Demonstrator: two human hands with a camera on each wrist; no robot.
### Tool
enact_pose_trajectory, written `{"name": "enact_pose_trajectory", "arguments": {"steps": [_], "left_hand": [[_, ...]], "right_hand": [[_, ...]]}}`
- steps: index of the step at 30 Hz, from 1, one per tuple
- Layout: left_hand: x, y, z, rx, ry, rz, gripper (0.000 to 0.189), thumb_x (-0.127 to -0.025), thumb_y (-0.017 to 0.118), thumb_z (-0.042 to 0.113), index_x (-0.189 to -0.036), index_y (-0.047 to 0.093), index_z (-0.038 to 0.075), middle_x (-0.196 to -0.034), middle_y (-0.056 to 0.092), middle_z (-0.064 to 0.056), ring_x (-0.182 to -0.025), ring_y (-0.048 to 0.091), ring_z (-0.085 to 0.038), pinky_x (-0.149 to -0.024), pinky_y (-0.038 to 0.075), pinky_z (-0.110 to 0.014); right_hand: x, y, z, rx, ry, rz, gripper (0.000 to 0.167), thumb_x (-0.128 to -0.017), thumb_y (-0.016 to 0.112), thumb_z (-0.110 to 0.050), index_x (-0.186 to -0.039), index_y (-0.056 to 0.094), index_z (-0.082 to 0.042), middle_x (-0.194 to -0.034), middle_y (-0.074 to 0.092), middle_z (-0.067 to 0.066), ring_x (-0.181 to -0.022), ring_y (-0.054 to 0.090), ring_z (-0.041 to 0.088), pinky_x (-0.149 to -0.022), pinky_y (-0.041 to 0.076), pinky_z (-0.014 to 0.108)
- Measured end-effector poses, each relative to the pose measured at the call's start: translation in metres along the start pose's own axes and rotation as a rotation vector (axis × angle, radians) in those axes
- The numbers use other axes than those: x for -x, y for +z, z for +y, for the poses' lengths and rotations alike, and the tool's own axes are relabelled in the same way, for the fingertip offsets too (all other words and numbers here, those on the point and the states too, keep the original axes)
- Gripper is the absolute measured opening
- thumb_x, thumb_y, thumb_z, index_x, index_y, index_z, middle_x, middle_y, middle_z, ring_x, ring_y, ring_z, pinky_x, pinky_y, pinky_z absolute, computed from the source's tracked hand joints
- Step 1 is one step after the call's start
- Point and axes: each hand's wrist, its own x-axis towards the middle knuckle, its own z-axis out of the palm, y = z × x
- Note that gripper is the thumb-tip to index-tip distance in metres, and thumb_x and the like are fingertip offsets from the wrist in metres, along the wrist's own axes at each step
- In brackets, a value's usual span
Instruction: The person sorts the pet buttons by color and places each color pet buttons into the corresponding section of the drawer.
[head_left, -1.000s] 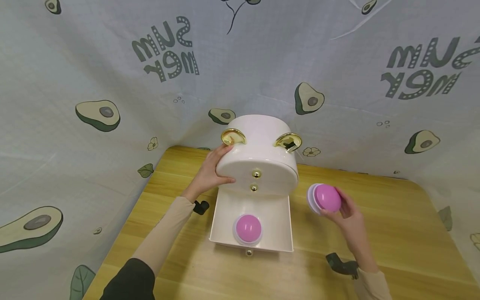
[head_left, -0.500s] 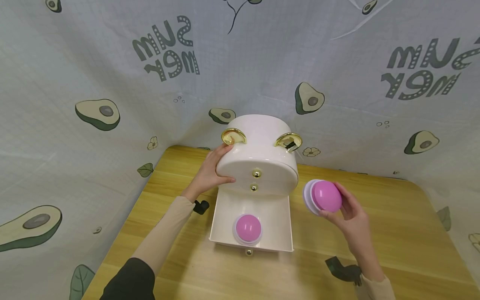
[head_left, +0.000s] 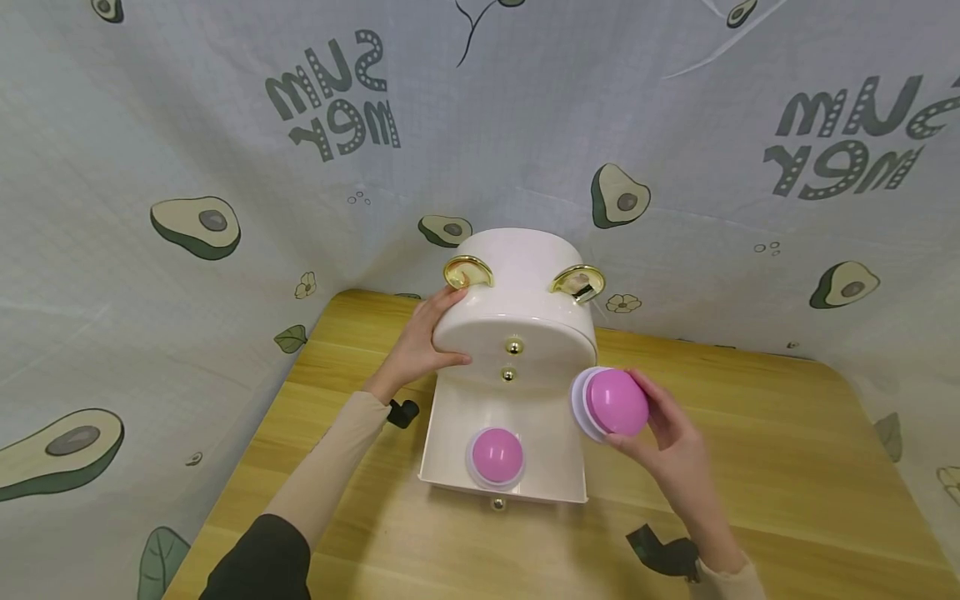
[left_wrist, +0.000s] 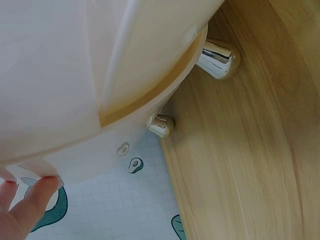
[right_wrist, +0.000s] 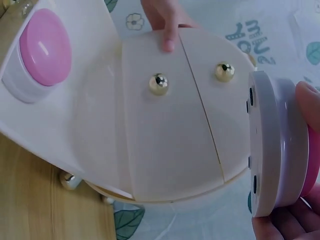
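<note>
In the head view, a glossy white drawer box [head_left: 517,279] with gold ear-like handles stands on the table, its bottom drawer [head_left: 453,425] pulled out. My left hand [head_left: 420,346] grips the box's left side, thumb on the front face and fingers round the curved edge. A push button [head_left: 497,456] with a pink dome and white base lies in the drawer, dome up. My right hand [head_left: 675,450] holds a second such pink-domed push button [head_left: 617,402] by its rim, tilted, over the drawer's right edge. The right wrist view shows dark holes in its white base [right_wrist: 270,145].
A wooden table [head_left: 787,450] bears the box and has rounded back corners. Cloth [head_left: 525,100] with avocado prints hangs close behind it. Two upper drawers with gold knobs [right_wrist: 159,84] are closed. Gold feet [left_wrist: 220,59] hold the box off the table.
My right hand has carried its pink-domed push button leftward, from beside the box to the open drawer's right edge. My left hand, the box and the button in the drawer have stayed put.
</note>
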Motion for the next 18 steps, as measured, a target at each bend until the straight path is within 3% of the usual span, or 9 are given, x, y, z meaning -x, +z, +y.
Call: {"name": "enact_pose_trajectory", "arguments": {"steps": [8,18], "left_hand": [[0.000,0.000,0.000,0.001,-0.014,-0.001,0.098,-0.063,0.091,0.019,-0.145,0.038,0.020,-0.153,0.031,-0.006,-0.130,0.032,-0.029,-0.098,0.034,-0.052],[0.001,0.000,0.000,0.009,-0.002,0.008,0.097,-0.063,0.091,0.019,-0.144,0.038,0.021,-0.152,0.032,-0.004,-0.129,0.033,-0.029,-0.096,0.035,-0.052]], "right_hand": [[0.001,0.014,0.004,0.026,-0.016,-0.055,0.080,-0.070,0.078,0.013,-0.141,0.044,-0.002,-0.137,0.047,0.011,-0.124,0.045,0.006,-0.099,0.035,0.016],[0.004,0.035,0.028,-0.023,-0.004,-0.095,0.077,-0.072,0.079,0.008,-0.140,0.044,0.001,-0.134,0.046,0.015,-0.122,0.045,0.002,-0.100,0.032,0.015]]}}
